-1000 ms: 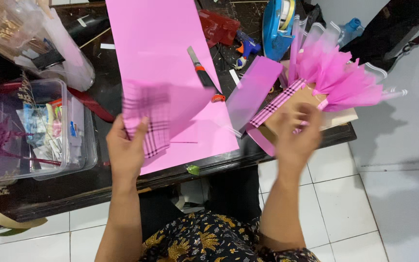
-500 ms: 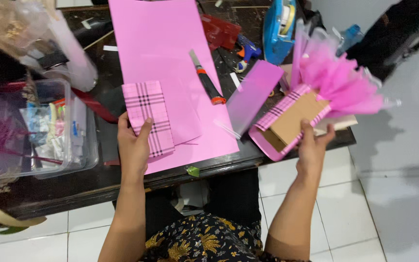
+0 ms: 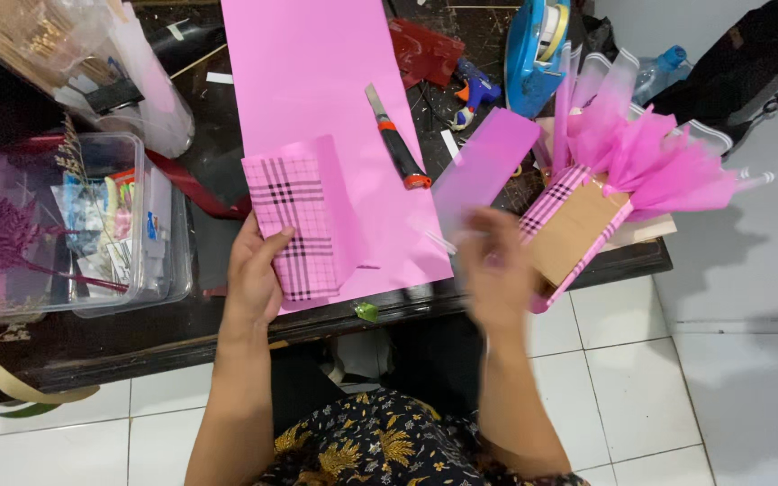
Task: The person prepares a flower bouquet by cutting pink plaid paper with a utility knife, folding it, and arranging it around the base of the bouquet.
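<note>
My left hand (image 3: 257,274) holds a folded pink plaid paper (image 3: 299,220) by its lower edge, flat over a large pink paper sheet (image 3: 317,99) on the dark table (image 3: 92,333). Blurred and empty, my right hand (image 3: 497,270) hovers above the table's front edge with its fingers apart. Just right of it lies a brown cardboard box (image 3: 574,234) trimmed with plaid paper, and pink tissue (image 3: 659,166) fans out of its far end. A translucent pink strip (image 3: 483,166) lies beside that hand.
A utility knife (image 3: 396,146) rests on the pink sheet. A clear plastic bin (image 3: 65,225) of dried flowers and small items stands at the left. A blue tape dispenser (image 3: 538,40) and glue gun (image 3: 470,94) sit at the back. White floor tiles lie below.
My right hand has let go of the cardboard box and swung left toward the middle. The plaid paper in my left hand has been laid flat and stays nearly still.
</note>
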